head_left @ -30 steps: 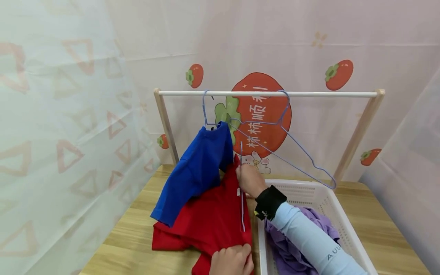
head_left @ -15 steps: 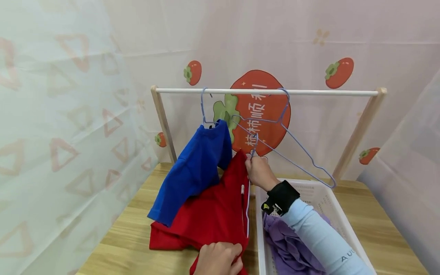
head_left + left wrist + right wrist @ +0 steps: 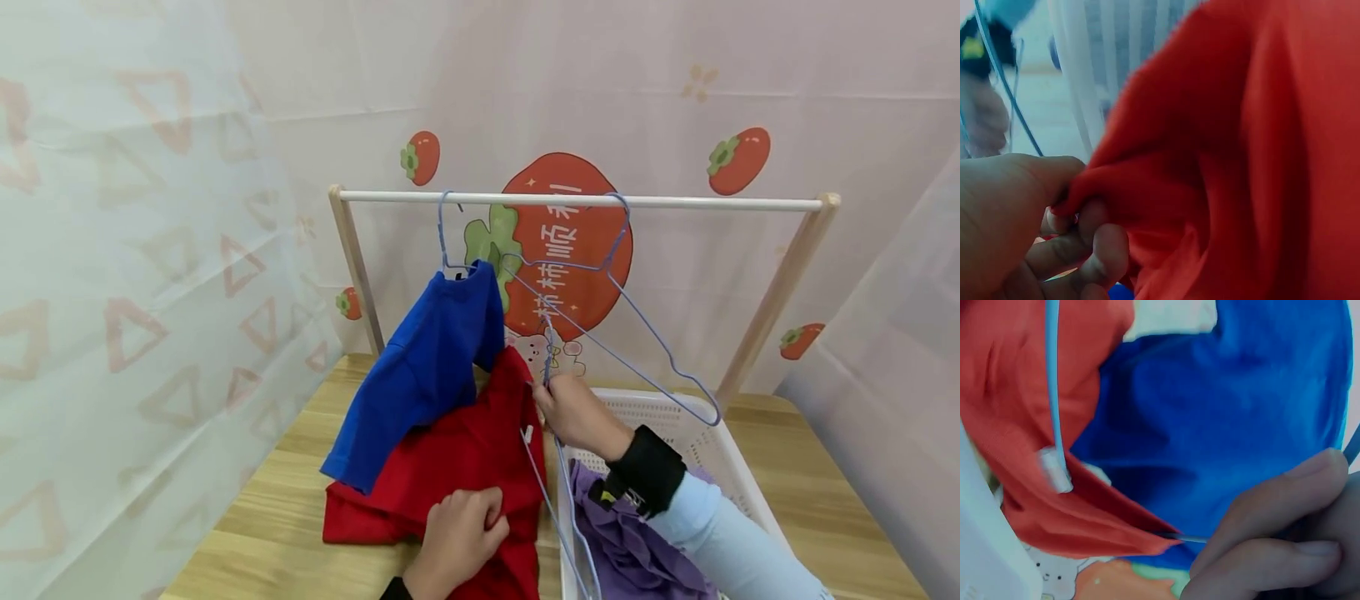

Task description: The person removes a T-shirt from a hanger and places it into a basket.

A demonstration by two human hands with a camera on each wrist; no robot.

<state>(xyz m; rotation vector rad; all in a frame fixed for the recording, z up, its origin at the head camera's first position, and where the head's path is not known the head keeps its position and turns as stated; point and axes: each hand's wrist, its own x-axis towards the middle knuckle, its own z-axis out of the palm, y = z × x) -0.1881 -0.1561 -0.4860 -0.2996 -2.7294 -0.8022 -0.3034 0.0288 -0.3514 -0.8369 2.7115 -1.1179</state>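
A red shirt lies on the table, partly under a blue shirt that hangs from a hanger on the rack. My left hand pinches a fold of the red fabric between thumb and fingers, plain in the left wrist view. My right hand grips a blue wire hanger close below its hook. One end of that hanger sits inside the red shirt's neck opening, by a white tag. Its other end points toward me, outside the shirt, along the basket's left side.
A white rack rail on wooden legs spans the back. An unloaded blue wire hanger hangs from it, tilted, just above my right hand. At right, a white basket holds purple cloth. Patterned curtains stand behind and at both sides.
My right hand has moved down and right, and the held hanger has turned, its near end swinging out toward me. My left hand has shifted up and slightly left with the red fabric.
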